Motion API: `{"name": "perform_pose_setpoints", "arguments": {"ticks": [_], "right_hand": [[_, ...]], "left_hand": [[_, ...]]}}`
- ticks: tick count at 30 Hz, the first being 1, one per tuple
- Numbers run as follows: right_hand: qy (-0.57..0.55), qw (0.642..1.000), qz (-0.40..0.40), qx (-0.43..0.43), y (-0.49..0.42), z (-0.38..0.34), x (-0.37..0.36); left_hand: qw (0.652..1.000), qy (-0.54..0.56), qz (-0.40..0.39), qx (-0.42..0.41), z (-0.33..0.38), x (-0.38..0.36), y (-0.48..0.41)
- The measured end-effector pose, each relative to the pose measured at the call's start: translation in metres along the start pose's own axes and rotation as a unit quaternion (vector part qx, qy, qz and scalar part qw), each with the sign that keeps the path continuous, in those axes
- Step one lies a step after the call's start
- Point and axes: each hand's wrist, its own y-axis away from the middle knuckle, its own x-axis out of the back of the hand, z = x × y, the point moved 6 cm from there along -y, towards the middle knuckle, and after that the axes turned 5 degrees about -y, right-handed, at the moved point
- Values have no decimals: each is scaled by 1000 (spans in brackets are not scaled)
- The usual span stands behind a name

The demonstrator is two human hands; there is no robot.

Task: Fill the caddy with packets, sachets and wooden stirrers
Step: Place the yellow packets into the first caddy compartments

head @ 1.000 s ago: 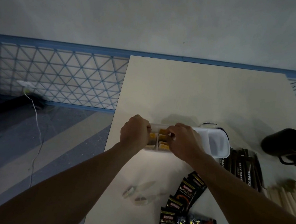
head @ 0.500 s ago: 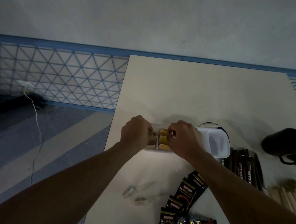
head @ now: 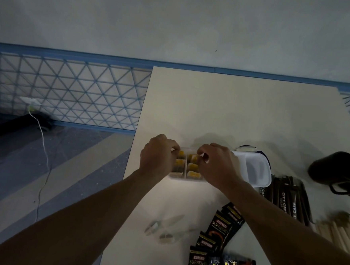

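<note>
My left hand (head: 158, 156) gripped the caddy (head: 187, 177) at its nine o'clock end; my right hand (head: 217, 165) curled over the yellow sachets (head: 192, 167) (apparently pinching one).

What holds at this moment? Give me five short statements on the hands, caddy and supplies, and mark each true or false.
1. The left hand and the right hand are both at the caddy. True.
2. The stirrers stand in the caddy. False: they lie on the table, at the right.
3. Yellow sachets sit in the caddy's left part. True.
4. The black packets are all in the caddy. False: they lie on the table, near the person.
5. The caddy's right-end compartment is packed full. False: it looks empty.
</note>
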Motion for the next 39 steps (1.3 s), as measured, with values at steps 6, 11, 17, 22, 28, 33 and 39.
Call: {"name": "perform_pose_setpoints", "arguments": {"ticks": [6,11,17,22,28,33,39], "right_hand": [[-5,1000,-4,-7,6,0,0],[-11,1000,-1,-7,9,-1,6],[-32,999,-3,26,30,-17,14],[-80,990,-99,65,62,-38,-3],[-61,954,-287,62,112,-54,-42],[-58,934,-347,64,141,-58,-66],[-9,957,-284,64,152,-56,-88]], "left_hand": [[999,50,3,-12,-3,3,10],[997,74,14,-9,-8,18,15],[995,87,-44,1,-19,30,40],[989,67,-125,32,-32,24,70],[972,72,-217,44,-44,3,113],[959,97,-258,63,-50,-9,139],[952,78,-292,52,-60,-24,162]]}}
